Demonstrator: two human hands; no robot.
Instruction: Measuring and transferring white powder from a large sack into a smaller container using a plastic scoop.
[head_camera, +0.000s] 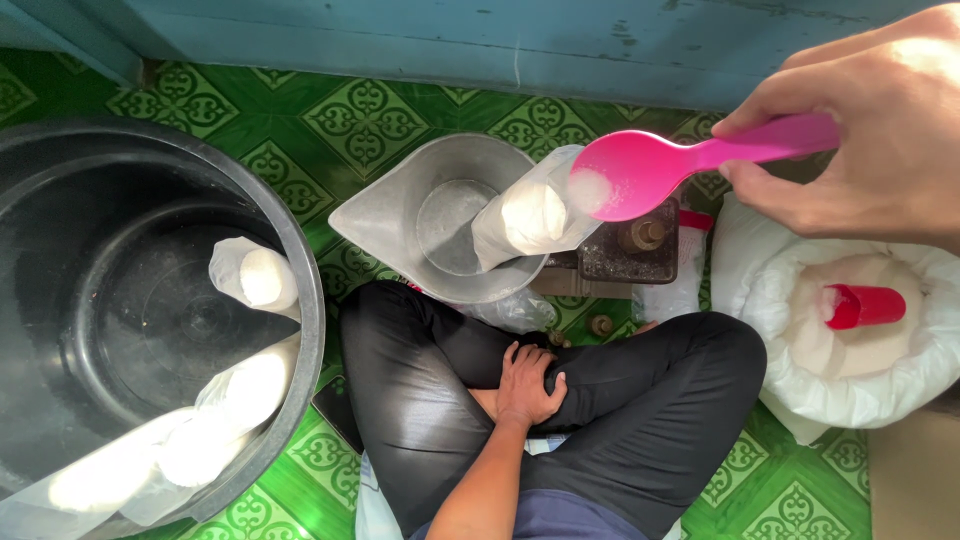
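- The pink plastic spoon (668, 165), carrying a little white powder, sits at the mouth of the clear plastic bag (530, 215) that leans in the grey metal scale pan (400, 215), centre far.
- My right hand (870, 130) pinches the spoon's handle firmly; I judge a slow tilt, with the bowl kept over the bag's opening, avoids spilling.
- My left hand (527, 385) lies loose on the black-trousered knee (620, 390), holding nothing.
- Right: a white sack of powder (850, 370) with a red scoop (868, 305) in it.
- Left: a black plastic tub (150, 310) holding filled bags (255, 278).
- The rusty weighing scale (630, 250) crowds the bag's right side.
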